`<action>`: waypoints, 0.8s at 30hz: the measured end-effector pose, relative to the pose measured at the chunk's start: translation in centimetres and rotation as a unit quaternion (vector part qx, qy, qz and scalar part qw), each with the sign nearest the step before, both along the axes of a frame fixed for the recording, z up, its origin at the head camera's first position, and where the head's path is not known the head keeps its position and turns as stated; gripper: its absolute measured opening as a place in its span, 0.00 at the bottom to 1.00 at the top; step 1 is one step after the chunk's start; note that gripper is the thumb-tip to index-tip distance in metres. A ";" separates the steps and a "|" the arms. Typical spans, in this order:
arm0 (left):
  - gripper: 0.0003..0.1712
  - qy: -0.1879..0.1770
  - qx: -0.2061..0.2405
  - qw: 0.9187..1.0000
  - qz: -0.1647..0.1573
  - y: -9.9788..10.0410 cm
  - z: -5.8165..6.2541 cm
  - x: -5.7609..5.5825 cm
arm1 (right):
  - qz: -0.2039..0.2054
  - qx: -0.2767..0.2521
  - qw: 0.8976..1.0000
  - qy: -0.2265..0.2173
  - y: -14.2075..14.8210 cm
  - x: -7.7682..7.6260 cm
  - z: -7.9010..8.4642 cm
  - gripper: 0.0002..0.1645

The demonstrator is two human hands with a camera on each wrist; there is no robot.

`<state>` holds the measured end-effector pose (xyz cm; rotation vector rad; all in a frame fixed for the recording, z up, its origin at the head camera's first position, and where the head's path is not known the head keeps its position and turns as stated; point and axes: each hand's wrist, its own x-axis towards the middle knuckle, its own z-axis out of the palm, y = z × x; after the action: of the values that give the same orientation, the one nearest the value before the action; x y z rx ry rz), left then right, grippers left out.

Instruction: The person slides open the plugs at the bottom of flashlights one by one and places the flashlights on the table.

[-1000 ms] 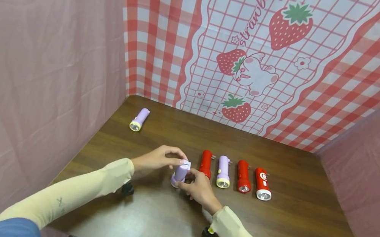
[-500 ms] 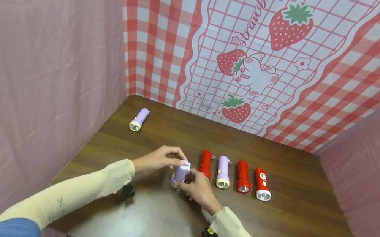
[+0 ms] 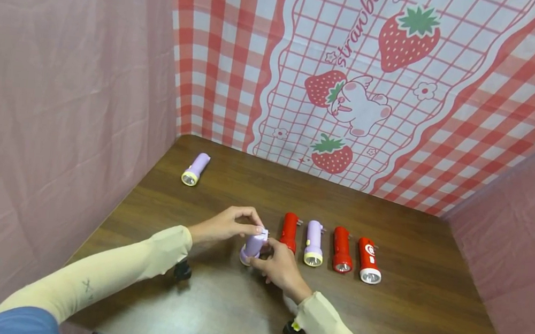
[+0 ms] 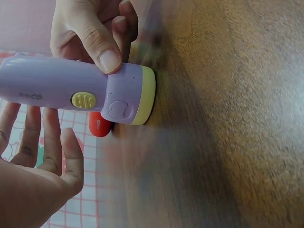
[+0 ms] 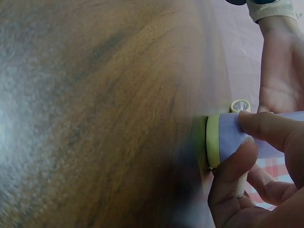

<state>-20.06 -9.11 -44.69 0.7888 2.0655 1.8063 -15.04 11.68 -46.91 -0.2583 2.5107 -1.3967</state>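
A light purple flashlight (image 3: 253, 247) with a yellow rim stands on its lens end, upright on the table. My left hand (image 3: 229, 223) holds its top between thumb and fingers. Low on the barrel, close to the head, my right hand (image 3: 282, 266) pinches it with thumb and fingers. In the left wrist view the flashlight (image 4: 52, 83) shows its yellow slide switch (image 4: 83, 100), and the left fingers touch one side. The right wrist view has the yellow rim (image 5: 213, 141) down against the tabletop. The lens is hidden underneath.
Right of the hands lie a red flashlight (image 3: 289, 231), a purple one (image 3: 314, 241), another red one (image 3: 343, 249) and a red one with a white rim (image 3: 369, 258), side by side. A further purple flashlight (image 3: 197, 166) lies at the back left. Curtains surround the table (image 3: 407, 320).
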 end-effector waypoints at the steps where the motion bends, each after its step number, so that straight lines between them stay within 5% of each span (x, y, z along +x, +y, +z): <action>1: 0.08 -0.003 0.001 1.000 0.001 0.0 0.0 0.0 | 0.001 -0.001 1.000 0.001 0.0 0.0 0.0 0.27; 8: 0.08 -0.027 0.011 1.000 0.010 0.2 0.1 0.3 | -0.004 0.002 1.000 0.003 -0.1 0.1 0.0 0.27; 24: 0.06 -0.016 0.004 1.000 0.014 0.5 0.0 0.1 | -0.004 0.003 1.000 -0.003 -0.1 0.1 0.2 0.28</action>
<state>-19.92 -8.58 -44.68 0.7319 2.0597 1.8311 -14.96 11.55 -46.71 -0.2420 2.5124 -1.3915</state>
